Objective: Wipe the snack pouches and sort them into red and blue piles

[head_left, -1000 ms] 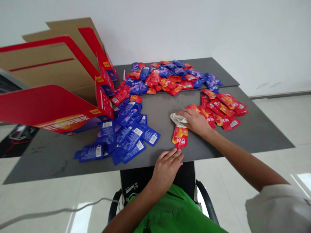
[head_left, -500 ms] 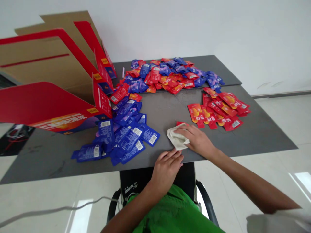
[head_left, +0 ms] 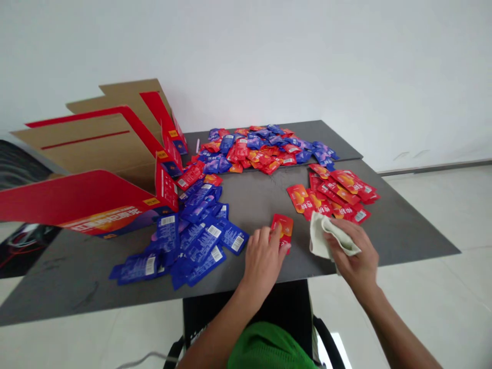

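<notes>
In the head view, my left hand is at the table's front edge, its index finger and thumb on a red packet with an orange picture. The packet lies flat on the table, its lower left part covered by the fingers. To the right, my right hand grips a folded white cloth, raised just off the table. Left of my left hand spreads a pile of blue packets, many with barcodes up. Beyond the cloth lies a group of red packets.
A large mixed heap of red and blue packets covers the back of the grey table. Open red cardboard boxes stand at the left. A small pale stick lies near the heap. A white wall rises behind.
My right hand has lifted the cloth off the red packet and moved it right. My left hand has shifted forward onto that packet, now largely uncovered. The camera view has tilted up.
</notes>
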`<state>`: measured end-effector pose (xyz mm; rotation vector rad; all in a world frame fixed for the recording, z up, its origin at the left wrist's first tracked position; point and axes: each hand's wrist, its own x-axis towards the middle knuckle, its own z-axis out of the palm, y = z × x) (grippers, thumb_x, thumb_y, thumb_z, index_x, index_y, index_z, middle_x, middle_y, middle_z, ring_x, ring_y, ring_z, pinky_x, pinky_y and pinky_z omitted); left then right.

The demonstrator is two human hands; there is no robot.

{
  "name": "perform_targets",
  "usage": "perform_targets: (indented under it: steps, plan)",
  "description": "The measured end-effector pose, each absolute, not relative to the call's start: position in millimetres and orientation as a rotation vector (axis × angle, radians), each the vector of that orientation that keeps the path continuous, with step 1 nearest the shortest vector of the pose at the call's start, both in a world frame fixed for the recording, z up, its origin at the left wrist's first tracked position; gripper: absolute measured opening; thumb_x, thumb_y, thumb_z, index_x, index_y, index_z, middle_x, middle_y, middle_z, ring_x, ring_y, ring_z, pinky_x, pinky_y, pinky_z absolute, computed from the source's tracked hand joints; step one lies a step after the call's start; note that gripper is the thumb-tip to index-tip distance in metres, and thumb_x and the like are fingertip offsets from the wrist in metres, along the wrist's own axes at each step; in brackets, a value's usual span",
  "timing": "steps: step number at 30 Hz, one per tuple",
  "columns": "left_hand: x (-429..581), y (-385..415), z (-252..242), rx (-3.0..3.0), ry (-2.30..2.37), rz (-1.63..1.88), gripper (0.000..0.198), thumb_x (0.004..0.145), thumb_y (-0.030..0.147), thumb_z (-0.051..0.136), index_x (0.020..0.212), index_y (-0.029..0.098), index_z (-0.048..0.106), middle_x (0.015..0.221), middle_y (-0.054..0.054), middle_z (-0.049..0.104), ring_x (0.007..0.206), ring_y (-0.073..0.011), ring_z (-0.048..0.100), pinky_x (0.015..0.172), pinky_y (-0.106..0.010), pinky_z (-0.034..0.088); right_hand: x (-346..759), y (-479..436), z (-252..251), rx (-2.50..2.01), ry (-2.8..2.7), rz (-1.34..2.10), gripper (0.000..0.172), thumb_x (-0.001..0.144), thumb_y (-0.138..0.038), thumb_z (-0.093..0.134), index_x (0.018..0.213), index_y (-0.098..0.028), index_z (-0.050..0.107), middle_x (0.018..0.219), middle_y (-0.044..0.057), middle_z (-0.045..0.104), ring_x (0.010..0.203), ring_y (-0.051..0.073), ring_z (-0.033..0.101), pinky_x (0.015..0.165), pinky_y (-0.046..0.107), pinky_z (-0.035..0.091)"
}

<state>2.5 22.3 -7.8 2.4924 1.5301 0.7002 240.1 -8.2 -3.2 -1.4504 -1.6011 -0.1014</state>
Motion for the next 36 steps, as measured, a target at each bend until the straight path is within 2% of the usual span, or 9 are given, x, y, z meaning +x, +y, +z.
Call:
perform_targets:
  steps: [4,8,11,14,19,23,26,30,36]
  plan:
    - [26.5,35.1,-21.4,2.478,1.705,0.701,0.054,0.104,0.054,0.063,0.140,0.014,0.060,0.108,-0.012,0.066,0.096,-0.0286,0.062,0.082,-0.040,0.052,249.8,-47.2,-29.7,-1.545,-1.485,0.024,0.028,0.096,-0.037,0.071,0.124,-0.029,0.073,0.119,0.008,0.076,0.105,0.030,0.073,0.093,0.048,0.061]
    - [40.4,44.2,-17.6,2.467,1.757,0.604,0.072,0.095,0.064,0.070,0.139,0.008,0.062,0.109,-0.016,0.067,0.099,-0.0332,0.064,0.084,-0.045,0.055,252.8,-55.9,-51.2,-1.574,-1.366,0.098,0.027,0.095,-0.040,0.072,0.120,-0.028,0.075,0.118,0.008,0.076,0.106,0.031,0.073,0.092,0.049,0.061]
    - [47.2,50.3,1.4,2.476,1.796,0.403,0.058,0.090,0.054,0.080,0.123,0.007,0.071,0.106,-0.020,0.070,0.098,-0.0353,0.068,0.083,-0.045,0.058,249.8,-53.6,-56.5,-1.573,-1.301,0.106,0.028,0.095,-0.041,0.072,0.120,-0.028,0.075,0.119,0.009,0.076,0.107,0.031,0.073,0.094,0.050,0.060]
    - [52.0,56.1,23.6,2.400,1.778,0.151,0.028,0.096,0.036,0.068,0.102,0.011,0.078,0.098,-0.020,0.075,0.090,-0.0327,0.074,0.076,-0.040,0.059,246.3,-50.9,-56.4,-1.563,-1.282,0.101,0.029,0.095,-0.041,0.072,0.120,-0.028,0.075,0.118,0.009,0.076,0.107,0.031,0.073,0.095,0.050,0.060]
    - [45.2,75.4,45.5,2.116,1.655,0.099,0.033,0.099,0.025,0.052,0.086,0.010,0.079,0.092,-0.023,0.079,0.096,-0.0364,0.078,0.086,-0.044,0.059,245.7,-49.5,-56.3,-1.519,-1.306,0.088,0.027,0.096,-0.040,0.072,0.120,-0.028,0.075,0.116,0.009,0.077,0.105,0.030,0.074,0.093,0.046,0.062]
    - [37.0,98.8,51.4,1.964,1.442,0.105,0.041,0.101,0.027,0.048,0.068,0.015,0.070,0.064,-0.010,0.073,0.063,-0.0217,0.075,0.064,-0.028,0.057,247.4,-49.4,-57.8,-1.479,-1.357,0.102,0.026,0.098,-0.038,0.070,0.122,-0.027,0.073,0.118,0.009,0.076,0.106,0.027,0.074,0.092,0.043,0.062]
    - [48.6,113.6,55.0,1.828,1.320,0.234,0.045,0.106,0.032,0.040,0.075,0.016,0.068,0.067,-0.005,0.073,0.053,-0.0140,0.071,0.050,-0.019,0.048,248.4,-48.8,-59.4,-1.463,-1.383,0.114,0.027,0.099,-0.038,0.069,0.123,-0.026,0.072,0.118,0.009,0.076,0.106,0.027,0.074,0.093,0.041,0.062]
    - [91.3,128.6,56.9,1.674,1.217,0.460,0.043,0.109,0.035,0.038,0.083,0.015,0.066,0.076,-0.006,0.076,0.054,-0.0104,0.069,0.048,-0.016,0.044,249.4,-48.0,-60.6,-1.435,-1.410,0.118,0.027,0.100,-0.036,0.069,0.124,-0.026,0.072,0.120,0.009,0.076,0.107,0.027,0.074,0.094,0.042,0.062]
    - [158.9,148.8,48.5,1.470,1.110,0.571,0.042,0.110,0.033,0.038,0.092,0.012,0.070,0.074,-0.007,0.076,0.045,-0.0084,0.060,0.047,-0.017,0.040,249.7,-47.6,-57.5,-1.405,-1.441,0.109,0.025,0.100,-0.036,0.068,0.123,-0.026,0.073,0.119,0.009,0.077,0.106,0.027,0.076,0.092,0.041,0.064]
